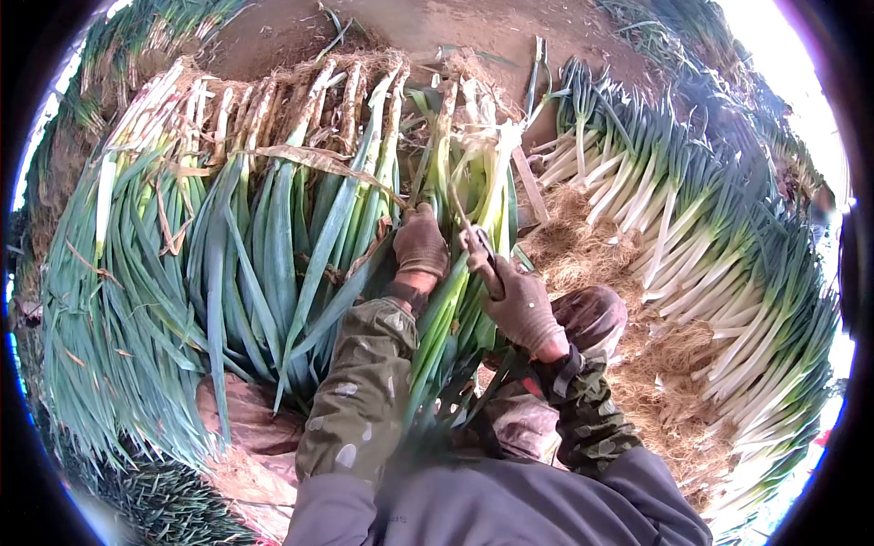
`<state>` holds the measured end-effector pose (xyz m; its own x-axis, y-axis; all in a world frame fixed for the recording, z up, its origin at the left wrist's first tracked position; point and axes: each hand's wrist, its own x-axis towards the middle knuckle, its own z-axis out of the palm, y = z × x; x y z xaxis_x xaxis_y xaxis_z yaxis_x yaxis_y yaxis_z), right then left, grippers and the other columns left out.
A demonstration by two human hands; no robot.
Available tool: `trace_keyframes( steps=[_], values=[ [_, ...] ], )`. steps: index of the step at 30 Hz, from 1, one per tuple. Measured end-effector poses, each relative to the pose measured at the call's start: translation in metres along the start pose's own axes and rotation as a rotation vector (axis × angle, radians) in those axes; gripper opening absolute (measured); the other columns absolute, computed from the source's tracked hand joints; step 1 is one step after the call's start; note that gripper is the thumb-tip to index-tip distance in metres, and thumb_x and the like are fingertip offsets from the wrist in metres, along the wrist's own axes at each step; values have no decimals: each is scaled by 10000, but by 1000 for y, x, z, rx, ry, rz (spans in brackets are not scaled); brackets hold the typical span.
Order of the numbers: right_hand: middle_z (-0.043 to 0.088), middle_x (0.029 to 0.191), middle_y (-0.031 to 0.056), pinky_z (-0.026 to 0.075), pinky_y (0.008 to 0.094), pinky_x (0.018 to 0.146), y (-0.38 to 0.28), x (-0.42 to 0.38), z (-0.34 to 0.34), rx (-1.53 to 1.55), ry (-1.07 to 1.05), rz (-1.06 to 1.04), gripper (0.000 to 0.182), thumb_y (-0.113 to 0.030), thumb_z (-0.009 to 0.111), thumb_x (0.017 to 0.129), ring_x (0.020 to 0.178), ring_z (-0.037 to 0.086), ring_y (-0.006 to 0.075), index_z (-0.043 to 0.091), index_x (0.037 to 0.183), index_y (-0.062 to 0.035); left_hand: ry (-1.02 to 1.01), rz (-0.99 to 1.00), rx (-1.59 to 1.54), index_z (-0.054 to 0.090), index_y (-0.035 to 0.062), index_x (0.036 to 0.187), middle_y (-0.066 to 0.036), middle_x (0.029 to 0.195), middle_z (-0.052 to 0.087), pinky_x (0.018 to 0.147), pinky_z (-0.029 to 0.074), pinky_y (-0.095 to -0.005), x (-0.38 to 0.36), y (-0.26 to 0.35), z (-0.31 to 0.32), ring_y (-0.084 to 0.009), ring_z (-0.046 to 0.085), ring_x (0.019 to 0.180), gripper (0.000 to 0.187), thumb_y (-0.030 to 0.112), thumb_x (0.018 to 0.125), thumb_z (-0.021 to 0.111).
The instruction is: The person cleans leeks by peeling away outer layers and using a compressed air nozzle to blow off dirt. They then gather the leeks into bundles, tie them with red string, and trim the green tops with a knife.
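Note:
My left hand point(421, 241), in a brownish work glove, is closed at the edge of a large pile of leeks point(300, 218) with long green leaves. Its fingers curl round leek leaves, though the grip is partly hidden. Close by on the right, my gloved right hand point(519, 305) is wrapped round the dark handle of a knife point(494, 278). The knife's narrow blade points up and away, over a few paler leeks point(492, 177) standing out between my hands. Roots and dry outer leaves still cling to the pile's far ends.
To the right, cleaned leeks point(674, 218) with white stems lie in a long curved row. Trimmed roots point(669, 355) are heaped beside my right leg. A wooden strip point(530, 187) lies near the pale leeks. More leeks point(155, 41) lie at the far left, beyond bare soil point(437, 32).

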<state>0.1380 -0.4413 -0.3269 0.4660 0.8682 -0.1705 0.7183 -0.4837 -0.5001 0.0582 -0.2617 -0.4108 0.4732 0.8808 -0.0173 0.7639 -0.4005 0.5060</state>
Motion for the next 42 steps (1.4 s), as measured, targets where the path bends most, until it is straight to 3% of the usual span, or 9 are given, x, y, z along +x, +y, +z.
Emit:
trace_keyframes(
  steps=[8,11,20,24,27,32,35,36,42],
  values=[
    [640,743,295,483,615,676,-12,-9,2,49,-30,-9,279,-295,580,951,743,630,523,500,1093,-70,-56,60,-7,576,20,1007,-225,1004,623,714,564,-507,-20,12,-28,-433,683,838,318,185,801,754],
    [645,810,290,487,577,712,-8,10,7,23,-28,43,392,-182,650,826,821,629,503,536,1189,-91,-34,67,86,573,23,1038,-210,997,636,712,591,-457,-18,9,-23,-383,715,850,309,217,855,729],
    [673,821,267,505,570,746,-10,75,0,-56,22,53,317,-231,663,820,829,649,488,554,1061,-58,-21,100,149,585,19,1033,-206,1003,651,725,590,-446,-19,15,-33,-377,720,839,179,109,888,637],
    [676,820,285,513,560,756,-10,107,3,-83,84,-19,369,-374,515,992,835,665,481,568,1036,-11,-13,97,164,587,21,1029,-199,994,656,714,591,-434,-19,17,-36,-369,723,828,162,82,883,618],
    [679,837,283,514,554,756,-13,133,5,-56,125,36,360,-368,524,986,849,667,480,599,1015,-16,28,162,106,577,12,1022,-233,989,654,677,569,-501,-20,12,-40,-431,699,781,182,52,847,612],
    [681,867,295,526,531,765,-13,146,-2,-25,179,108,344,-373,563,969,856,674,468,605,1040,-38,5,150,229,592,31,1022,-190,1002,667,667,596,-423,-19,13,-47,-349,730,793,174,82,862,636],
    [688,884,278,530,531,770,-13,114,-10,-49,24,89,350,-327,593,929,855,678,463,568,1114,-30,3,91,148,595,32,1012,-204,990,666,724,573,-476,-11,9,-46,-406,695,857,183,59,834,630],
    [665,799,275,517,550,737,-20,97,-13,65,-21,131,343,-178,664,794,811,654,487,578,1094,-34,-9,84,149,601,36,1016,-192,995,670,795,558,-470,-11,9,-45,-400,689,902,171,83,852,617],
    [663,795,284,512,575,749,-16,62,0,-46,15,75,382,-200,673,787,813,647,503,559,1128,-70,-28,120,187,605,46,1015,-187,974,676,843,539,-474,-16,20,-47,-392,704,850,155,112,875,615]
  ],
)
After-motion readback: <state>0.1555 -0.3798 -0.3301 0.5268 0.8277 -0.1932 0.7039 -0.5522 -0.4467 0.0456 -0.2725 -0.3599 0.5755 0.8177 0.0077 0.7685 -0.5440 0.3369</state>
